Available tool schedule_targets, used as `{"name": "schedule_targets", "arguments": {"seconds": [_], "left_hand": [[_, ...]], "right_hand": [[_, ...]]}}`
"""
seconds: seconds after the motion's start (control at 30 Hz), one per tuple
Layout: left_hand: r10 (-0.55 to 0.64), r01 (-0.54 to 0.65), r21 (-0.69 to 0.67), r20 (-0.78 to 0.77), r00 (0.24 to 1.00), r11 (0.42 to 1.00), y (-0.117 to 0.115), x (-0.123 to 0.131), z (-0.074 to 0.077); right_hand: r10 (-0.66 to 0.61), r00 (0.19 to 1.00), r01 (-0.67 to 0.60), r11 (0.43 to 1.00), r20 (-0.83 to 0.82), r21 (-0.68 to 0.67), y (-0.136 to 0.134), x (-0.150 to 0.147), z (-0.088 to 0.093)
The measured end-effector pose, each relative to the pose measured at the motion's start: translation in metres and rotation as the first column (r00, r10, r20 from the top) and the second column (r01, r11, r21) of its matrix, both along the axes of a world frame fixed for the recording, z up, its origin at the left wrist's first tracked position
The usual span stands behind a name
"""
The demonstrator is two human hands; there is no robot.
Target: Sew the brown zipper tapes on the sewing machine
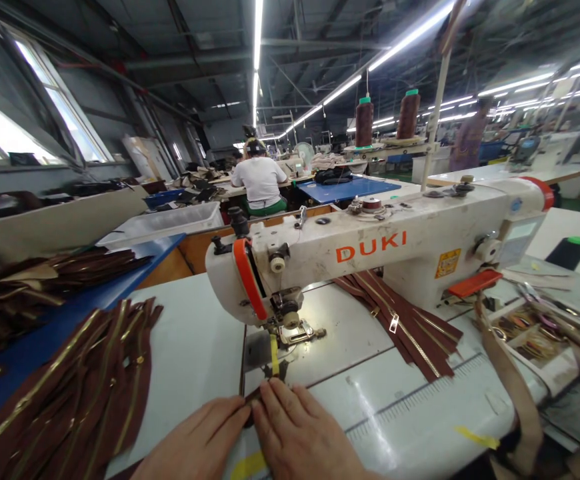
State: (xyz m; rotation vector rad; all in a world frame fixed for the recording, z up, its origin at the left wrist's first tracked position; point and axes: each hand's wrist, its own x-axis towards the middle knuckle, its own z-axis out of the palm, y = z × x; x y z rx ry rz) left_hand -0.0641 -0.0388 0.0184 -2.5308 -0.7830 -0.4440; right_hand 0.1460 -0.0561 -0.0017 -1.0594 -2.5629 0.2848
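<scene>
My left hand (pixel 201 440) and my right hand (pixel 297 433) lie side by side on the white sewing table (pixel 190 340), fingertips pressed down on a narrow brown zipper strip (pixel 253 397). The strip runs forward under the presser foot (pixel 290 331) of a white DUKI sewing machine (pixel 385 250). Most of the strip is hidden beneath my fingers. The fingers of both hands are stretched flat and close together, holding the strip against the table.
A pile of brown zippers with gold teeth (pixel 70 393) lies at the left, more (pixel 405 327) behind the needle. A tray of small parts (pixel 530 333) sits at right. Two thread cones (pixel 364 121) stand behind. A person in a white shirt (pixel 260 181) sits farther back.
</scene>
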Motion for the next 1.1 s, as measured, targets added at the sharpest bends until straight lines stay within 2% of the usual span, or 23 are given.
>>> {"name": "schedule_targets", "arguments": {"seconds": [0.2,0.37,0.5,0.57,0.67,0.77,0.9,1.1], "left_hand": [[-0.001,0.001,0.039,0.005,1.000,0.999,-0.006,0.013,0.007],[0.060,-0.060,-0.007,0.021,0.998,0.998,-0.009,0.023,0.008],[0.134,-0.130,-0.088,0.042,0.990,0.988,-0.007,0.035,0.010],[0.161,-0.144,-0.140,0.122,0.979,0.980,-0.005,0.038,0.011],[0.192,-0.128,-0.221,0.296,0.936,0.967,-0.004,0.039,0.011],[0.230,-0.116,-0.286,0.408,0.883,0.951,-0.003,0.039,0.009],[0.292,-0.122,-0.374,0.439,0.850,0.919,-0.003,0.038,0.007],[0.314,-0.114,-0.424,0.441,0.841,0.899,-0.004,0.039,0.009]], "right_hand": [[0.000,1.000,0.001,0.999,0.022,-0.053,-0.003,0.000,0.004],[-0.031,0.999,0.031,0.999,-0.021,-0.013,-0.005,0.005,0.018],[0.034,0.996,-0.033,0.999,-0.082,0.017,0.014,0.018,0.033],[0.049,0.993,-0.049,0.999,-0.109,0.008,0.028,0.025,0.036],[0.034,0.988,-0.031,0.999,-0.150,0.027,0.044,0.033,0.034],[0.028,0.978,-0.022,0.999,-0.205,0.032,0.049,0.034,0.029],[-0.011,0.965,0.020,0.999,-0.261,0.030,0.047,0.030,0.027],[-0.002,0.985,0.016,0.997,-0.174,0.076,0.048,0.024,0.030]]}}
